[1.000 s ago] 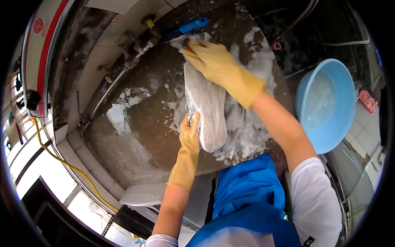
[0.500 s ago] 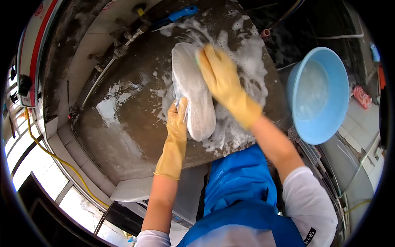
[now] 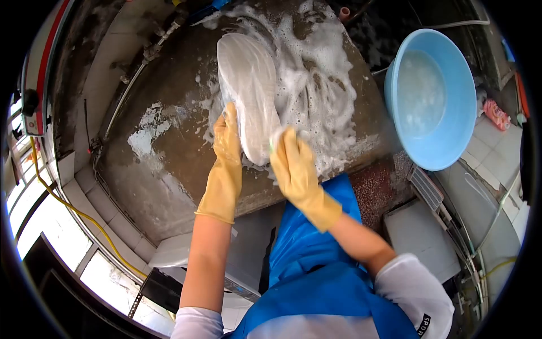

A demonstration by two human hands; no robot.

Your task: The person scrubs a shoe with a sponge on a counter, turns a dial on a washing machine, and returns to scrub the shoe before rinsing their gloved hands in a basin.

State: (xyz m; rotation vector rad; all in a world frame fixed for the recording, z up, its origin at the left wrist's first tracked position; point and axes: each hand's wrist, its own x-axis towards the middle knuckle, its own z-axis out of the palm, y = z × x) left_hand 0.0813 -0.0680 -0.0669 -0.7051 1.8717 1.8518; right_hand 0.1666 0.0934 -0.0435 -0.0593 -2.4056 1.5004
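A white shoe lies on the wet counter with its sole facing up, wet and soapy. My left hand, in a yellow rubber glove, grips the shoe's left side; part of its fingers is hidden behind the shoe. Close to the shoe's lower right end is my right hand, also gloved in yellow. Its fingers are closed on a small whitish scrubber with a bit of green, mostly covered and blurred. White suds spread over the counter to the right of the shoe.
A light blue basin with cloudy water stands to the right. The brown counter has a worn pale patch. A metal pipe runs along the left wall, and a blue-handled tool lies at the back.
My right hand has slid from the shoe's upper right side down to its lower end. The view has shifted, so the shoe and basin appear higher. My left hand keeps its grip.
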